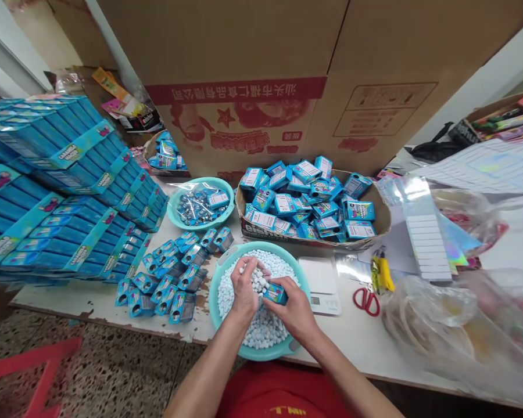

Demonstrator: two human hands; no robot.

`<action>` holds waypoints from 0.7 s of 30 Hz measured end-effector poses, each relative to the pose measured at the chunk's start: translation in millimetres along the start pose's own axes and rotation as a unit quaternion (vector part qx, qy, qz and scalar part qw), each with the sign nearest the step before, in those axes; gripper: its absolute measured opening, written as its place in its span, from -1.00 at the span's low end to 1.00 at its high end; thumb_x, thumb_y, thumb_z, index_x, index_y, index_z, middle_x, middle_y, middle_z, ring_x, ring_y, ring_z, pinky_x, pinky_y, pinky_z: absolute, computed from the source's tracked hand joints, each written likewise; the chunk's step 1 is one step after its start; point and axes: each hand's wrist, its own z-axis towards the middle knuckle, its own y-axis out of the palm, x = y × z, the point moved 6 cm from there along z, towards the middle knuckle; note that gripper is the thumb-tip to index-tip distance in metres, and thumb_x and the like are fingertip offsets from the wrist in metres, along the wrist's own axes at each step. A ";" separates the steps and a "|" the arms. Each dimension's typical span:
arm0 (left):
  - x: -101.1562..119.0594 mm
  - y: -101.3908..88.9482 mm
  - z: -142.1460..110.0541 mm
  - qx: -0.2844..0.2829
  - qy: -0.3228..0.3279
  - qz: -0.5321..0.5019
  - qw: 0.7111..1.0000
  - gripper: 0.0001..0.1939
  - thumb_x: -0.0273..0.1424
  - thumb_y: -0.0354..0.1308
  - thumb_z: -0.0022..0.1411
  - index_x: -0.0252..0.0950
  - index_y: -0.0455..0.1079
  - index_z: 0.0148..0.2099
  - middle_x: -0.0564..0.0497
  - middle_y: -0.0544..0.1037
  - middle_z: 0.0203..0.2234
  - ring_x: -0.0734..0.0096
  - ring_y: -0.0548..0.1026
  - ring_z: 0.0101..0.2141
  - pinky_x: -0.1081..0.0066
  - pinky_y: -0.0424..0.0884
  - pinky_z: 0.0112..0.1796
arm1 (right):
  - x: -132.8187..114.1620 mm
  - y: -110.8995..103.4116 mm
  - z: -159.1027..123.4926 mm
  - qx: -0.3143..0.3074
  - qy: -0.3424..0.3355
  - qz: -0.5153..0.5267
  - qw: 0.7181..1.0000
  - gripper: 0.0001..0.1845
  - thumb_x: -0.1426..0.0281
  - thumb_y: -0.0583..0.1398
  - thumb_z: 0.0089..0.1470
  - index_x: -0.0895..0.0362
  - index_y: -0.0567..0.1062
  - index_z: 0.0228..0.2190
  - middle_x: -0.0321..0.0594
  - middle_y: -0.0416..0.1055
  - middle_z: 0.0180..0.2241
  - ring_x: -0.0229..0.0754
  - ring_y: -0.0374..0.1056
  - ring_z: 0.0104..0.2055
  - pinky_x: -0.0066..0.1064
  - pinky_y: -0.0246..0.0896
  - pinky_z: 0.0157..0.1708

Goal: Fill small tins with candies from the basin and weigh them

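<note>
Pellets (260, 283) heap in your half-curled left hand (245, 290), just beside the blue box (275, 294) your nearly closed right hand (295, 306) pinches above the turquoise basin (261, 352). Tipping too fast could scatter some; a hard squeeze might dent the box.

Head-worn view, facing forward, downward, near above hands (294, 307)

A red top (261, 392) with yellow lettering (297, 412) is running off my remote view's lower edge, 2 bare forearms (211, 363) are showing, and I am seeing a bare left hand (245, 290) and right hand (297, 307).
</note>
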 end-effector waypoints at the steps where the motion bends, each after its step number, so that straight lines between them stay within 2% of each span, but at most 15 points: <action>1: 0.8 1.1 -0.2 0.001 0.008 0.005 1.000 -0.72 -0.23 0.23 -0.06 -0.32 0.26 -0.46 0.13 0.37 -0.62 0.52 0.40 -0.62 0.50 0.30 -0.54 | 0.6 -0.8 -0.1 0.002 0.004 0.003 1.000 -0.66 0.46 0.28 -0.17 0.07 0.45 -0.24 -0.21 0.42 -0.25 -0.08 0.35 -0.16 -0.26 0.24 -0.16; 6: 2.2 5.9 -0.1 0.011 0.021 0.014 1.000 -0.66 -0.15 0.21 -0.01 -0.33 0.26 -0.49 0.12 0.33 -0.66 0.54 0.36 -0.62 0.52 0.26 -0.57 | 0.6 -4.9 -0.9 0.014 0.007 0.018 1.000 -0.67 0.45 0.27 -0.15 0.07 0.45 -0.24 -0.21 0.42 -0.25 -0.07 0.35 -0.16 -0.25 0.23 -0.15; 10: -0.7 8.1 0.3 0.013 0.007 0.011 1.000 -0.67 -0.18 0.25 -0.05 -0.33 0.27 -0.49 0.11 0.37 -0.60 0.53 0.39 -0.60 0.52 0.27 -0.56 | 0.5 -7.3 -1.1 0.024 0.004 0.023 0.999 -0.68 0.44 0.27 -0.15 0.06 0.45 -0.25 -0.22 0.42 -0.25 -0.07 0.35 -0.17 -0.27 0.25 -0.17; 14: -4.2 10.8 0.8 -0.004 0.000 0.009 1.000 -0.68 -0.19 0.24 -0.04 -0.32 0.26 -0.50 0.13 0.35 -0.64 0.53 0.37 -0.63 0.50 0.28 -0.57 | 2.3 -9.0 0.0 0.022 0.012 0.029 0.999 -0.68 0.46 0.27 -0.16 0.06 0.47 -0.26 -0.23 0.43 -0.25 -0.08 0.36 -0.16 -0.27 0.24 -0.15; 21: -0.7 15.2 1.5 -0.002 0.013 0.019 1.000 -0.68 -0.19 0.24 -0.03 -0.32 0.25 -0.49 0.14 0.34 -0.65 0.55 0.36 -0.64 0.52 0.26 -0.59 | 0.7 -13.1 1.2 0.032 0.011 0.050 0.998 -0.68 0.44 0.28 -0.16 0.06 0.46 -0.26 -0.22 0.43 -0.27 -0.09 0.36 -0.17 -0.28 0.24 -0.15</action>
